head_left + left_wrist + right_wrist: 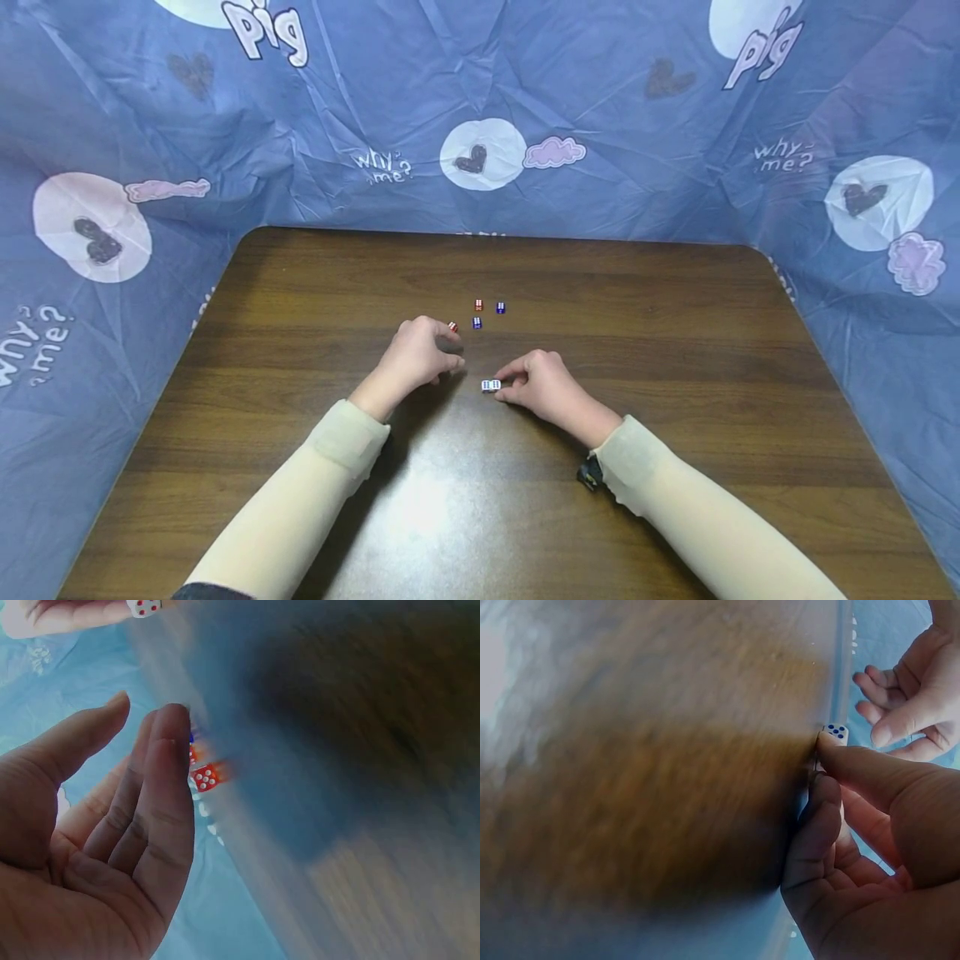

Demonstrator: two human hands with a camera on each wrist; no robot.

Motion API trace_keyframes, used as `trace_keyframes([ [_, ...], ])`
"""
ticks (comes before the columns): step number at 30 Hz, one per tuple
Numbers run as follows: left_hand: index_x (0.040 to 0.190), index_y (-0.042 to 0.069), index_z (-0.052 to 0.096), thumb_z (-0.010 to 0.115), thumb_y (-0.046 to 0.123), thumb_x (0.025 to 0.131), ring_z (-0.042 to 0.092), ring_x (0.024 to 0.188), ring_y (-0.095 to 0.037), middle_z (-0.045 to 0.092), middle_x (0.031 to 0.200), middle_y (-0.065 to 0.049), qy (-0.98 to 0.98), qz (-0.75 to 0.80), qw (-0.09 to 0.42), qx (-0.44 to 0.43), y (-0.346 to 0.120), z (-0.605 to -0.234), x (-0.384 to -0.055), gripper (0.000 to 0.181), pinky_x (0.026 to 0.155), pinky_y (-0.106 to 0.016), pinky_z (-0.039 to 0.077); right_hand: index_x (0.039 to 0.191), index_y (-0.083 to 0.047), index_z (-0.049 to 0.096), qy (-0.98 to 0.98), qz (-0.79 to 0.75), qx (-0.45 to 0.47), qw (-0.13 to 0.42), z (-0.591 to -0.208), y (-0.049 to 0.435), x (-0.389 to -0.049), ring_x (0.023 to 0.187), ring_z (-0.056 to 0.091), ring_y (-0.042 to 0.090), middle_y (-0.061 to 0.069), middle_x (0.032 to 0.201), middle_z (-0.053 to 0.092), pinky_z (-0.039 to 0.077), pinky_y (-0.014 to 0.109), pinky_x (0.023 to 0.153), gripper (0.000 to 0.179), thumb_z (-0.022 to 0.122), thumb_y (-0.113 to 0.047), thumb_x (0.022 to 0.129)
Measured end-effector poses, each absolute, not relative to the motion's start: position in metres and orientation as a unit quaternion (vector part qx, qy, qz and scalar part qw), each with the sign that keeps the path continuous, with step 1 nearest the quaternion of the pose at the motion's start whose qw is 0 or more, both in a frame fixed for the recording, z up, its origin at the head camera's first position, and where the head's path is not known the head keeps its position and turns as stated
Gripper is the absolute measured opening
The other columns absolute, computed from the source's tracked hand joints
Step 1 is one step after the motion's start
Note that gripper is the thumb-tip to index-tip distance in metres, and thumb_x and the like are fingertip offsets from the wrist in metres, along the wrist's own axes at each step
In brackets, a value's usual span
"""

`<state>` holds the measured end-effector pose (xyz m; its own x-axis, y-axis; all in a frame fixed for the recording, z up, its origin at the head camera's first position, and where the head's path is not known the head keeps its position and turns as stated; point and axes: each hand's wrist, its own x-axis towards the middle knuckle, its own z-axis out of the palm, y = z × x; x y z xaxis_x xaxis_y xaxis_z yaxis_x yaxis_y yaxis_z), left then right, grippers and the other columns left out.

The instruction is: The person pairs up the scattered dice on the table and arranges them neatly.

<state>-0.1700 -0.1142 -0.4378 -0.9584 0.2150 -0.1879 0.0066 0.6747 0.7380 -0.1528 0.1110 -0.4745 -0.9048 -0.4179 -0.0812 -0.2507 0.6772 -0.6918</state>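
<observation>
My right hand (553, 393) pinches at a pair of white dice (491, 385) side by side on the table, with thumb and fingertips at their right end. One white die (837, 732) shows blue dots in the right wrist view; red dots show on a white die (145, 607) in the left wrist view. To the left, my left hand (417, 357) hovers with thumb and fingers apart, nothing between them. Its fingertips are close to a red die (452, 327), partly hidden in the head view.
Beyond the hands lie another red die (478, 305) and two blue dice, one nearer (477, 322) and one farther right (501, 307). The brown wooden table (675, 333) has rounded far corners. A blue printed cloth (600, 200) hangs behind and at both sides.
</observation>
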Motion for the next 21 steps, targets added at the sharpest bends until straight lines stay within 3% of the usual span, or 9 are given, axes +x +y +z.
trace_keyframes([
  [5,0.121,0.004,0.073,0.083,0.011,0.085,0.069,0.053,-0.028,0.071,0.069,-0.006,0.904,0.405,0.127,0.048,-0.107,-0.437,-0.179,0.038,0.051,-0.029,0.054,0.098,-0.012,0.081,0.908,-0.355,-0.185,0.123,-0.473,0.112,-0.153,0.052,0.053,0.006,-0.010,0.060,0.061,0.042,0.024,0.049,0.017,0.087,-0.014,0.083],
  [12,0.121,0.006,0.074,0.082,0.010,0.086,0.068,0.051,-0.026,0.071,0.067,-0.013,0.895,0.427,0.125,0.020,-0.096,-0.437,-0.194,0.035,0.048,-0.030,0.055,0.098,-0.012,0.081,0.908,-0.353,-0.192,0.116,-0.474,0.112,-0.154,0.051,0.053,0.005,-0.011,0.059,0.061,0.042,0.024,0.048,0.018,0.088,-0.015,0.082],
  [21,0.125,0.008,0.073,0.081,0.012,0.089,0.069,0.051,-0.025,0.070,0.064,-0.011,0.901,0.411,0.139,-0.008,-0.087,-0.439,-0.207,0.037,0.048,-0.035,0.057,0.099,-0.012,0.081,0.907,-0.357,-0.179,0.131,-0.472,0.113,-0.153,0.051,0.053,0.007,-0.009,0.060,0.062,0.042,0.024,0.048,0.017,0.087,-0.014,0.083],
])
